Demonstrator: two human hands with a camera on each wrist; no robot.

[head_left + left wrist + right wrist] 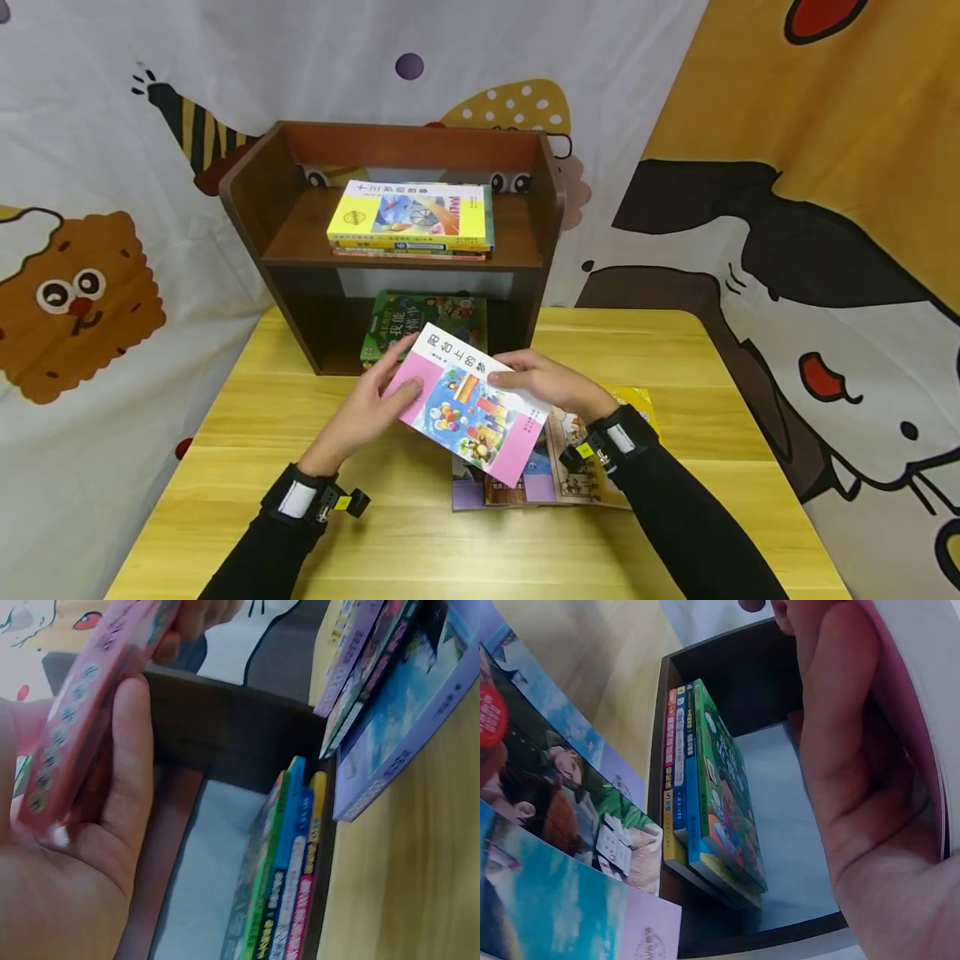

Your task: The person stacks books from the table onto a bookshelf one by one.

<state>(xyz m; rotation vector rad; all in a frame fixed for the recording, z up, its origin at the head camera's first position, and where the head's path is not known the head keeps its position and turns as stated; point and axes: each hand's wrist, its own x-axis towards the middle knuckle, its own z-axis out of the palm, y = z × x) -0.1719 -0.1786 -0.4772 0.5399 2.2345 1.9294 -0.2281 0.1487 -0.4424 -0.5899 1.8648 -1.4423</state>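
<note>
A pink and white book (472, 400) with a colourful cover picture is held tilted in front of the shelf. My left hand (375, 404) grips its left edge, thumb on the cover; in the left wrist view the pink spine (71, 742) lies between thumb and fingers. My right hand (547, 382) holds the upper right edge, thumb on the cover and fingers behind. Beneath the held book, several books (540, 487) lie overlapping on the table, partly hidden by it and the right arm.
A brown two-tier shelf (405, 265) stands at the back of the table (397, 550). On its upper tier is a stack of books topped by a yellow one (408, 212). The lower tier holds a stack with a green book (431, 315) on top. A printed cloth (480, 33) hangs behind.
</note>
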